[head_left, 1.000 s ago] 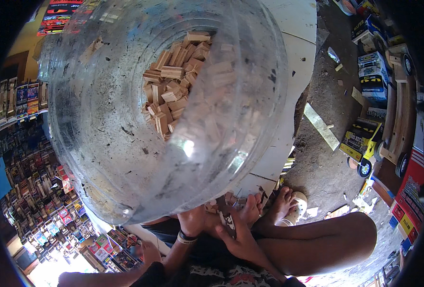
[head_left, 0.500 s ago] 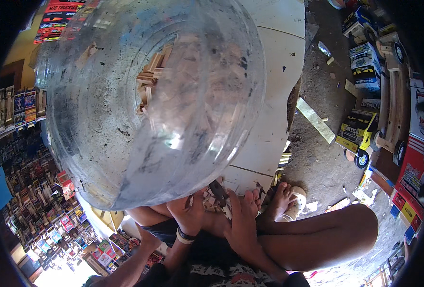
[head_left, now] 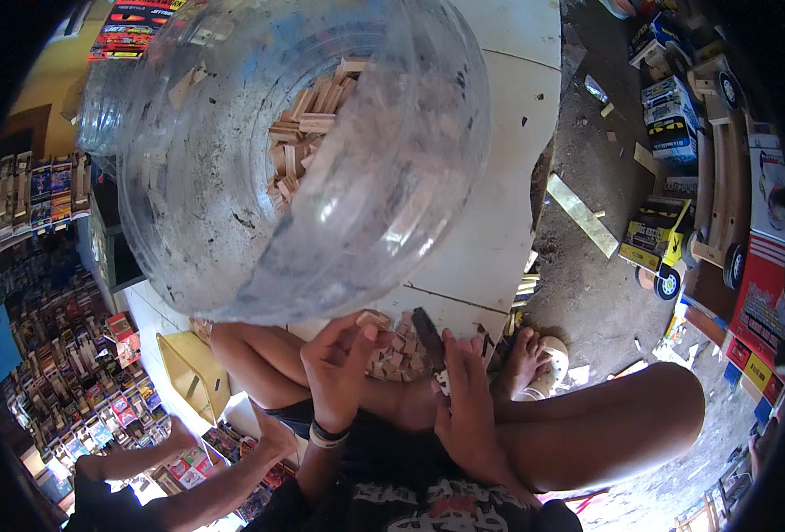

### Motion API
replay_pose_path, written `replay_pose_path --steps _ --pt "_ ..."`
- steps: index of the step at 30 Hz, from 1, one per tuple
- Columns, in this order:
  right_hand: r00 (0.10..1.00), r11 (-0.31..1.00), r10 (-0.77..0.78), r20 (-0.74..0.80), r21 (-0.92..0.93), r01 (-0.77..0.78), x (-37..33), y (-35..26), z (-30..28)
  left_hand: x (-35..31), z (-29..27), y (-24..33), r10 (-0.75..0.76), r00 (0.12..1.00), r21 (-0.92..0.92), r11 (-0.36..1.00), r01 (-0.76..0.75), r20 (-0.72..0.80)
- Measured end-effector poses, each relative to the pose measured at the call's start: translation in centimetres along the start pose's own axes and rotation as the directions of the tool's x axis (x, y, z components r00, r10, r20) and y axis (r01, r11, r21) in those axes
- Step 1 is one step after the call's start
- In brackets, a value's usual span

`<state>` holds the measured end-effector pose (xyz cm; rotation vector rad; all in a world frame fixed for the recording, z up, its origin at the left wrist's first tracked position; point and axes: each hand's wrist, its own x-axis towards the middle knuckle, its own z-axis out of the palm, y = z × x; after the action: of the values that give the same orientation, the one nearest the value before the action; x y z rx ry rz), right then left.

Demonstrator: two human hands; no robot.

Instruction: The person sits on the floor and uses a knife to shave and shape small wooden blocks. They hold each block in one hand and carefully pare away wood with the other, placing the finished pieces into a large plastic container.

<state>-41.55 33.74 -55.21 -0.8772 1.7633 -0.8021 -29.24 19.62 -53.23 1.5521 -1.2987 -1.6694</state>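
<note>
A small wooden block [head_left: 373,316] is pinched between the thumb and fingers of my left hand [head_left: 335,359]. My right hand [head_left: 466,403] is closed around the handle of a knife with a wide dark blade [head_left: 427,335], angled up and to the left. Blade and block are apart. Beneath and between my hands lies a pile of small wooden pieces [head_left: 390,362] on white tiles. Just beyond stands a large, scuffed clear plastic tub [head_left: 202,177], with many wooden blocks [head_left: 308,120] showing inside; its cloudy wall blurs the rest.
My bent legs [head_left: 601,430] frame the work spot. Wooden toy trucks [head_left: 663,235] line the right side, beyond a dirt strip with scraps and a flat wood strip [head_left: 583,215]. At left are a yellow container [head_left: 190,377], another person's bare legs [head_left: 219,474] and shelved toys [head_left: 64,328].
My left hand has come up with a wooden block now showing in its fingers. The knife has shifted slightly right and up. The view has moved, and more of the other person's legs shows.
</note>
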Motion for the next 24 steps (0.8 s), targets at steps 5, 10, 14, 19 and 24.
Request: replay_pose_path --steps 5,10,14,19,24 --pt "0.992 0.99 -0.126 0.019 0.063 0.124 -1.0 0.1 -1.1 -0.8 -1.5 0.7 0.006 1.0 -0.028 1.0 -0.005 0.016" --pt "0.963 0.963 -0.258 0.079 0.106 0.249 -2.8 -1.2 -0.7 -2.9 -2.8 1.1 0.045 0.996 -0.081 0.996 -0.038 0.083" --pt "0.965 0.956 -0.256 0.055 0.16 0.244 -5.1 -2.1 0.2 -4.6 -4.2 1.4 0.056 0.989 -0.095 0.995 -0.043 0.134" --pt "0.944 0.94 -0.325 0.054 0.128 0.316 -7.4 -2.9 1.1 -6.6 -5.9 1.3 0.102 0.982 -0.163 0.984 -0.076 0.161" --pt "0.924 0.922 -0.382 0.016 0.069 0.38 -8.8 -3.8 2.7 -8.0 -7.3 1.3 0.147 0.975 -0.231 0.967 -0.106 0.168"
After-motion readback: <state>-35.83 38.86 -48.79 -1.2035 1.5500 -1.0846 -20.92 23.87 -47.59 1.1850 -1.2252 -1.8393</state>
